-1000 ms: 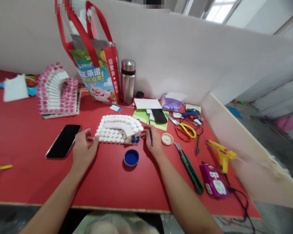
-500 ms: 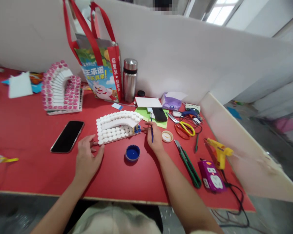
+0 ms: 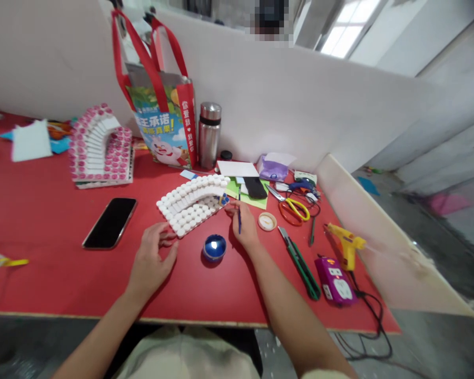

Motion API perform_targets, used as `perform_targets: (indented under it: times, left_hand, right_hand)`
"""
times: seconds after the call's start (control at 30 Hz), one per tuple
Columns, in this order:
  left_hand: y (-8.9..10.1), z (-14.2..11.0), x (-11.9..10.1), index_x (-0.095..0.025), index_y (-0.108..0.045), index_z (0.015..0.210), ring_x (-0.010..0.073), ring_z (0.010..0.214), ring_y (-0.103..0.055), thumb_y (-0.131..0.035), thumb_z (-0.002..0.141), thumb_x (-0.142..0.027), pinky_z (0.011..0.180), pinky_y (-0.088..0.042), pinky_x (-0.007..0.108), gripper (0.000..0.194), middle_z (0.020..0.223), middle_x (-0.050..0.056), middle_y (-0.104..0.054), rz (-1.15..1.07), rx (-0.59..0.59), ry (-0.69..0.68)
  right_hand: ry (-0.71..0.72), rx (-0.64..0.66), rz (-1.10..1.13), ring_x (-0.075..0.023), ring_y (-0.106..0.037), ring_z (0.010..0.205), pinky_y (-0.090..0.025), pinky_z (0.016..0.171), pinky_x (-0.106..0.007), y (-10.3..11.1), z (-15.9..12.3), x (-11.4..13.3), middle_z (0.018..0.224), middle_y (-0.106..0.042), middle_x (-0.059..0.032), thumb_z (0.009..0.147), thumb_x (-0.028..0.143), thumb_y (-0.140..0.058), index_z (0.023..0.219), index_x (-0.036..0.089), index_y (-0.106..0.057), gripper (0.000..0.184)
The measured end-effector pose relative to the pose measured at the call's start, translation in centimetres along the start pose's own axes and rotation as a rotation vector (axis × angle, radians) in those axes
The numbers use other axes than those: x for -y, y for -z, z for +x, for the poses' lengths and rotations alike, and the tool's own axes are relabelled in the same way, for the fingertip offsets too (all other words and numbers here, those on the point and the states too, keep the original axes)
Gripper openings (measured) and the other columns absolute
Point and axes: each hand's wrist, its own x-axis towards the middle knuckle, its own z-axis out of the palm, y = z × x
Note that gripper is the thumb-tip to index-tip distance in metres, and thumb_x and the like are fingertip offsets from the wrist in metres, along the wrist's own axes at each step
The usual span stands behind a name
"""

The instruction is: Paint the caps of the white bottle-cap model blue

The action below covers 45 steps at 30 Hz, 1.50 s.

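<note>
A white craft model [image 3: 193, 204], covered in rows of small round pieces with a curved stair-like strip, lies tilted on the table. A few pieces at its right end are blue. My left hand [image 3: 153, 258] rests at the model's lower left corner, fingers apart and curved. In my right hand [image 3: 244, 223] is a thin paintbrush [image 3: 239, 218], held at the model's right end near the blue pieces. Just below the model stands a small open pot of blue paint [image 3: 214, 248]. Its likely lid, a round pale cap [image 3: 267, 221], lies right of my right hand.
A phone [image 3: 109, 223] lies at left, behind it a pink-and-white model [image 3: 100, 147]. A shopping bag [image 3: 164, 121] and steel flask [image 3: 209, 136] stand at the back. Rightward are scissors [image 3: 294, 208], a green utility knife [image 3: 300, 266], a yellow glue gun [image 3: 345, 243] and a purple power strip [image 3: 335, 280].
The white model has turned, its right end swinging away from me and its near left corner moving right. My left hand has shifted right with it. The view has shifted slightly.
</note>
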Motion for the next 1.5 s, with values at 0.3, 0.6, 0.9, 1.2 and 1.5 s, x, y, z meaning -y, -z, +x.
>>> perform_targets:
  times: [0.3, 0.6, 0.9, 1.2, 1.5]
  left_hand:
    - [0.1, 0.3, 0.0, -0.020, -0.057, 0.139, 0.0277, 0.115, -0.076, -0.065, 0.101, -0.032, 0.097, -0.068, 0.045, 0.041, 0.134, 0.015, -0.066, -0.020, 0.162, -0.065]
    - [-2.2, -1.1, -1.9, -0.023, -0.056, 0.150, 0.0347, 0.125, -0.073, -0.090, 0.082, -0.050, 0.108, -0.062, 0.055, 0.080, 0.149, 0.019, -0.063, -0.160, 0.354, 0.054]
    - [-6.2, -0.2, -3.4, -0.020, -0.057, 0.150, 0.0430, 0.133, -0.068, -0.090, 0.078, -0.033, 0.112, -0.055, 0.063, 0.080, 0.144, 0.020, -0.069, -0.061, 0.293, 0.084]
    - [-7.6, 1.3, -3.3, -0.019, -0.058, 0.147, 0.0385, 0.128, -0.069, -0.083, 0.087, -0.039, 0.111, -0.055, 0.059, 0.068, 0.137, 0.019, -0.070, -0.111, 0.205, 0.079]
    - [-7.2, 1.0, -3.2, -0.019, -0.059, 0.142, 0.0339, 0.119, -0.072, -0.073, 0.095, -0.038, 0.106, -0.058, 0.055, 0.052, 0.130, 0.017, -0.071, -0.157, 0.179, 0.082]
  right_hand:
    - [-0.008, -0.110, -0.091, -0.0244, -0.080, 0.100, -0.064, 0.096, -0.045, -0.2, -0.3, 0.2, 0.108, -0.075, -0.0136, 0.113, 0.031, -0.036, 0.128, 0.019, -0.055, 0.028]
    - [0.024, -0.107, -0.305, -0.0266, -0.076, 0.096, -0.063, 0.089, -0.043, 0.0, -1.7, 3.3, 0.113, -0.074, -0.0159, 0.114, 0.036, -0.035, 0.127, 0.019, -0.067, 0.038]
    - [0.083, -0.102, -1.014, -0.0310, -0.069, 0.088, -0.058, 0.077, -0.044, 6.2, -12.4, 2.8, 0.107, -0.072, -0.0200, 0.114, 0.027, -0.038, 0.130, 0.015, -0.072, 0.040]
    - [0.121, -0.045, -1.108, -0.0328, -0.068, 0.090, -0.058, 0.077, -0.046, 7.5, -11.4, 0.8, 0.104, -0.072, -0.0206, 0.113, 0.030, -0.042, 0.140, 0.012, -0.069, 0.042]
    - [0.189, -0.003, -0.965, -0.0351, -0.069, 0.111, -0.060, 0.093, -0.049, 6.7, -10.1, 0.4, 0.126, -0.072, -0.0262, 0.112, 0.022, -0.045, 0.145, 0.012, -0.068, 0.042]
